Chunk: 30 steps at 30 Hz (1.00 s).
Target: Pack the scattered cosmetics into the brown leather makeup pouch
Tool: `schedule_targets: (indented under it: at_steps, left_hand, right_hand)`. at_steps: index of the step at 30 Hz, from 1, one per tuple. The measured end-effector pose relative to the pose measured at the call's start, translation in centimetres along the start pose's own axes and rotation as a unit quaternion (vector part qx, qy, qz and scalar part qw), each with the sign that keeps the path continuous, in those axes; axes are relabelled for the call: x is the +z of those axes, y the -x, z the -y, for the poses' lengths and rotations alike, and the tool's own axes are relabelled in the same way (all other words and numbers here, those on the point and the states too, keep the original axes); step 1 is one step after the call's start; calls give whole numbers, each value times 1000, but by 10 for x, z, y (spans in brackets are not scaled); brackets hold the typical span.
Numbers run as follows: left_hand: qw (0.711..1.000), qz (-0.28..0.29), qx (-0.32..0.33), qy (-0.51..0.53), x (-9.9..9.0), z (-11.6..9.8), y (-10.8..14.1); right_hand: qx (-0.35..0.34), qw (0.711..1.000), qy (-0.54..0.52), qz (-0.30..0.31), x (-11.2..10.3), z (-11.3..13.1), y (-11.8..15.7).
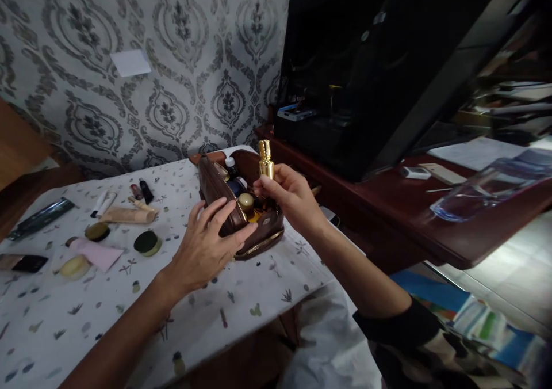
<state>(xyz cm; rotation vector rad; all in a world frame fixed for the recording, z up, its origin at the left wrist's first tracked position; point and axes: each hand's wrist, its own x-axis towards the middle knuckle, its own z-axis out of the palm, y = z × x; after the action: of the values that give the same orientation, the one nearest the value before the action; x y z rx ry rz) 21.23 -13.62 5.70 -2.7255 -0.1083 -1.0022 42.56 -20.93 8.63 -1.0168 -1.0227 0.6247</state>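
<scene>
A small shiny gold bottle stands upright in my right hand, pinched between thumb and fingers above a brown leather cosmetic bag. My left hand lies against the near left side of the bag, fingers spread and touching its zipped edge. The bag is unzipped. Inside it show a dark bottle with a white cap, a round jar with a pale lid and other items partly hidden. The lower part of the gold bottle is covered by my fingers.
On the patterned tablecloth at left lie a pink tube, a dark-lidded jar, a beige tube and several other cosmetics. To the right, a dark red desk bears a large black screen and a clear bottle.
</scene>
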Motion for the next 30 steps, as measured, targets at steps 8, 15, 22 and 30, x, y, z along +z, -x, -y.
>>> schedule_targets:
  at_steps: [8,15,22,30]
  left_hand:
    - [999,13,-24,-25,2,-5,-8]
    - [998,50,-22,1,-1,-7,-6]
    - [996,84,-20,11,-4,-3,-3]
    - [998,51,-21,9,-5,-6,-10]
  right_hand:
    - [10,999,27,42,-9,8,0]
    - [31,997,18,64,-12,17,-2]
    - [8,995,78,59,-21,24,-4]
    - [-70,941,331,21,-39,44,3]
